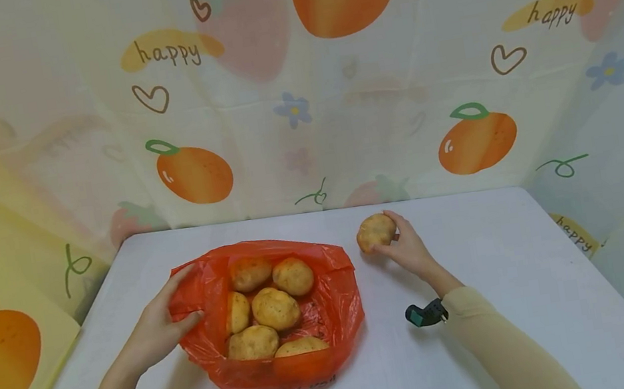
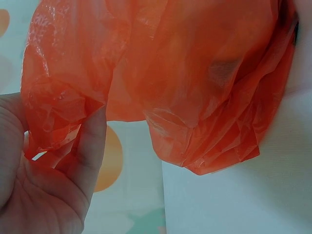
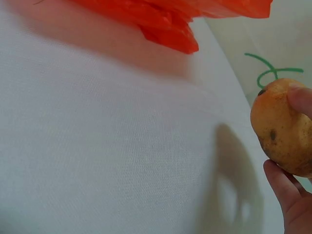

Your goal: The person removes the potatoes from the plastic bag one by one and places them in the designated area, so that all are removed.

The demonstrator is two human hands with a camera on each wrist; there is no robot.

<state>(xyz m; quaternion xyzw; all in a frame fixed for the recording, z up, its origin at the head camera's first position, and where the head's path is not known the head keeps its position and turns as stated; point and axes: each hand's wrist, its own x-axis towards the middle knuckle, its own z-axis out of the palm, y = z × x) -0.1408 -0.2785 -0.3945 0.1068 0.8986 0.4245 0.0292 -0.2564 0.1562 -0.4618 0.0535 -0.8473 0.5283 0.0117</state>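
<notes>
Leftmost, the left hand (image 1: 153, 329) has its grip on the side of a red plastic bag (image 1: 347, 297), thumb and fingers pinching the thin film. Inside the bag, which sits mouth-up on the white table (image 1: 507, 246), six potatoes (image 1: 275, 309) show. Farther right, the right hand (image 1: 411, 252) pinches a single potato (image 1: 375, 233) between thumb and fingers, above the table, beside the bag but apart from it.

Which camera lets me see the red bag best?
The head view: the red bag fits inside the picture, open, with potatoes showing. The left wrist view shows only part of its crinkly outside, close up. The right wrist view catches just a bit along the top.
</notes>
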